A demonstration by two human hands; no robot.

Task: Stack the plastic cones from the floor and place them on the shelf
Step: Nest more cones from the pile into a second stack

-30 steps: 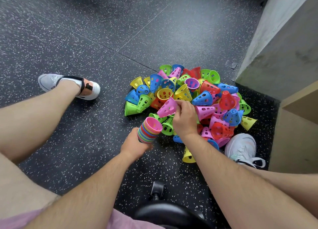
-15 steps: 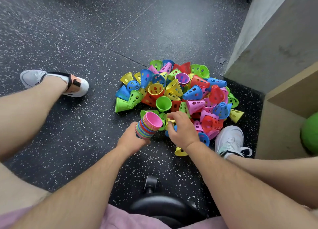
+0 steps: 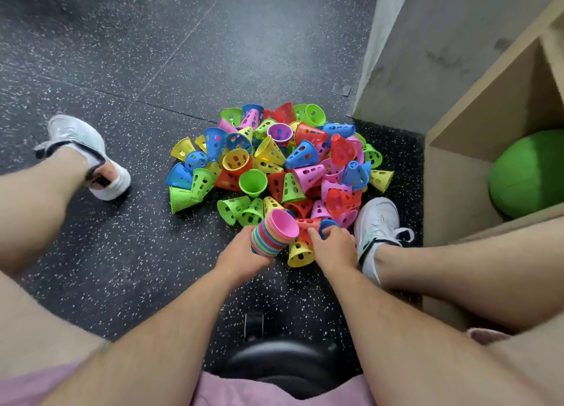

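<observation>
Dozens of loose cones (image 3: 274, 161) lie beside the shelf (image 3: 457, 176); my left hand (image 3: 244, 254) grips the stack (image 3: 273, 234), my right hand (image 3: 334, 243) curls round a blue cone (image 3: 328, 223); seated crooked, it could jam the stack.

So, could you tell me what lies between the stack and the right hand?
In the head view, a red cone and a yellow cone lie between the stack and the right hand, which grips a blue cone.

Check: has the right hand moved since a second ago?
Yes. The right hand has pulled back from the middle of the cone pile to its near edge, beside the yellow cone there, gripping a blue cone.
</observation>
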